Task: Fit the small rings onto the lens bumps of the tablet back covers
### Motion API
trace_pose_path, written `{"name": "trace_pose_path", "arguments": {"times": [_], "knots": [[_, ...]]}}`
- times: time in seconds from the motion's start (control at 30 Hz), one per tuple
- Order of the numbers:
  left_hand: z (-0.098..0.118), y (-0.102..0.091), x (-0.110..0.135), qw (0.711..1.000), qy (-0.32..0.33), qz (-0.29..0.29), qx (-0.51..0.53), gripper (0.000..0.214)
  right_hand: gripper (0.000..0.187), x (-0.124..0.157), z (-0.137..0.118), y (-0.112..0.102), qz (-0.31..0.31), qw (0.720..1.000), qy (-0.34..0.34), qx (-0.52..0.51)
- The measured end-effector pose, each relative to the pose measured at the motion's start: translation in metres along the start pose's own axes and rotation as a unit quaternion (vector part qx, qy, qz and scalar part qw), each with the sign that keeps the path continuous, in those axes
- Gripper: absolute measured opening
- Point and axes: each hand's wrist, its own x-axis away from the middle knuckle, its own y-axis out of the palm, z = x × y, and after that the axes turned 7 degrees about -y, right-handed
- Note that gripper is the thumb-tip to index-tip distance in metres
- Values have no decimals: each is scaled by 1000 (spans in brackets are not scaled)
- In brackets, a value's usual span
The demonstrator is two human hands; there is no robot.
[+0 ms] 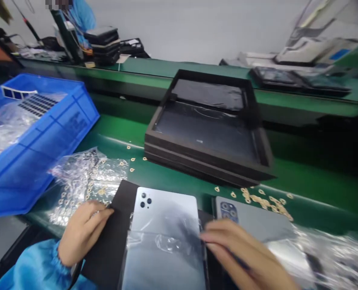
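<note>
A pale blue-silver tablet (167,266) with a cluster of rear cameras lies back up in front of me. Its lower part is inside a clear plastic bag (163,241), while the camera end is outside. Beneath it is a black flat pad (106,253). My left hand (84,229), wearing a ring, rests at the pad's left edge with fingers curled together; what they hold, if anything, is hidden. My right hand (242,253), somewhat blurred, has its thumb and fingers pinched on the bag's edge at the tablet's right side.
A second, grey tablet (257,219) lies to the right beside clear plastic bags (338,257). Small beige ring-shaped stickers (263,201) are scattered about. Stacked black foam trays (203,161) stand ahead. A blue bin (55,137) is at left. Someone in blue (82,16) is behind the bench.
</note>
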Motion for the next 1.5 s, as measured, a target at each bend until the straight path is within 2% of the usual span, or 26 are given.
{"name": "trace_pose_path", "arguments": {"times": [0.07, 0.17, 0.23, 0.37, 0.47, 0.53, 0.63, 0.8, 0.97, 1.07, 1.13, 1.2, 1.23, 1.33, 1.4, 1.43, 1.47, 1.5], "knots": [[-20, -2, 2, 999, -34, -4, -31, 24, 17, -53, -15, 30, -75, 995, -35, -47], [-43, 0, 14, 996, -66, -3, -66, 29, 20, -125, -19, 85, -200, 975, -98, -11], [-52, 4, 22, 993, -74, -2, -92, 28, 19, -163, -14, 126, -223, 968, -115, 25], [-61, 12, 31, 988, -109, 15, -109, 39, 14, -213, -7, 197, -245, 957, -150, 29], [-66, 17, 29, 984, -150, 10, -92, 38, 14, -226, -7, 226, -254, 954, -152, 38], [-69, 20, 27, 981, -176, -7, -74, 28, 13, -228, -8, 234, -259, 954, -145, 51], [-70, 23, 26, 978, -201, -29, -54, 16, 12, -229, -10, 235, -274, 950, -137, 64], [-69, 23, 27, 977, -201, -44, -57, 12, 6, -239, -17, 232, -309, 940, -121, 76], [-68, 23, 25, 977, -197, -39, -70, 9, 6, -243, -19, 233, -317, 937, -122, 84], [-66, 15, 23, 980, -196, 7, -23, 11, 7, -232, -22, 219, -300, 937, -160, 74], [-60, 3, 22, 969, -230, 26, 85, 13, 11, -217, -30, 200, -255, 939, -218, 67], [-49, -12, 19, 929, -274, -24, 249, 16, 19, -198, -40, 175, -182, 941, -280, 61], [-42, -18, 17, 894, -289, -73, 335, 19, 23, -187, -45, 162, -146, 940, -302, 60], [-17, -30, 11, 747, -301, -226, 548, 27, 32, -151, -57, 130, -90, 936, -335, 51], [0, -29, 9, 648, -299, -301, 632, 30, 35, -125, -58, 116, -85, 937, -336, 48], [6, -26, 10, 612, -300, -331, 653, 30, 35, -112, -56, 111, -83, 939, -330, 48], [12, -21, 12, 587, -306, -354, 661, 29, 34, -99, -53, 107, -80, 943, -321, 49], [16, -16, 15, 576, -316, -372, 655, 28, 33, -87, -50, 104, -75, 946, -311, 51]]}}
